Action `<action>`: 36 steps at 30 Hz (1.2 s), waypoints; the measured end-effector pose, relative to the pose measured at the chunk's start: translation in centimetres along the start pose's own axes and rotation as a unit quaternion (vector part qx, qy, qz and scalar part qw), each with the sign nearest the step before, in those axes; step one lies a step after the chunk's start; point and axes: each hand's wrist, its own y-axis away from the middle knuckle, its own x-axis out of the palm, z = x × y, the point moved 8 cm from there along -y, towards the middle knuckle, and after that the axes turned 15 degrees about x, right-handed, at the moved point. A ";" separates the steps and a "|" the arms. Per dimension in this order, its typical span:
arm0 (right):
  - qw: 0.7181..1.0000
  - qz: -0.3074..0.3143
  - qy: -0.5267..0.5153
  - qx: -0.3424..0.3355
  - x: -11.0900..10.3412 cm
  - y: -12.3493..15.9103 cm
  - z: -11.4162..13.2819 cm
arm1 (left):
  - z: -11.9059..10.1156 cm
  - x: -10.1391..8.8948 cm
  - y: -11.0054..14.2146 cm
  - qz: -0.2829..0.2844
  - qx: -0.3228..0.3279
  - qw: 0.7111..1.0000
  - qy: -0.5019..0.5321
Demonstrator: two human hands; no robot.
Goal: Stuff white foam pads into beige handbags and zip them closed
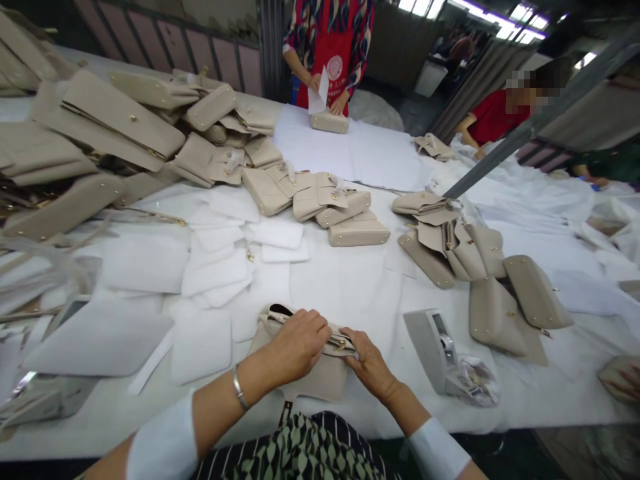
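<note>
A beige handbag (323, 382) lies in front of me at the table's near edge, its flap side spread toward me. My left hand (299, 343) is closed over the bag's top edge, fingers curled and their tips partly hidden. At the right end of the opening, my right hand (370, 365) grips the bag's edge between thumb and fingers. Between the two hands shows a gold zipper pull (341, 344). The bag's inside is mostly out of sight.
White foam sheets (215, 273) lie to the left, with a heap of beige bags (120, 120) behind. More bags (500, 313) and a grey tape dispenser (434, 350) stand right. A slanted metal pole (530, 130) rises there. Across the table a person in a red apron (333, 53) handles another bag.
</note>
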 end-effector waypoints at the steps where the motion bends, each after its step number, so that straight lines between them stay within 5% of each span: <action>1: 1.000 -0.001 -0.003 0.007 -0.1 -0.1 -0.1 | -0.5 1.3 -1.1 -0.001 0.006 1.000 0.007; 4: 1.000 0.009 -0.014 0.015 -0.5 -0.7 -0.3 | -0.5 4.3 -3.4 -0.022 -0.027 0.999 0.011; 7: 0.999 0.011 -0.036 0.034 -0.9 -1.3 -0.6 | 0.5 5.3 -4.2 -0.035 -0.050 0.998 0.014; 13: 0.994 0.028 -0.087 0.067 -1.2 -2.1 -1.2 | 1.5 4.7 -4.9 0.017 -0.026 0.999 0.024; 19: 0.995 0.003 -0.083 0.051 -1.5 -1.8 -0.5 | -1.3 4.0 -6.8 0.025 0.036 0.994 -0.103; 27: 0.998 -0.003 -0.052 0.028 -1.3 -1.7 -0.6 | -2.5 3.8 -7.5 0.124 0.086 0.983 -0.102; 36: 0.995 0.060 -0.029 0.075 -2.1 -2.9 -0.2 | 2.0 1.5 -3.2 0.097 0.102 0.980 -0.139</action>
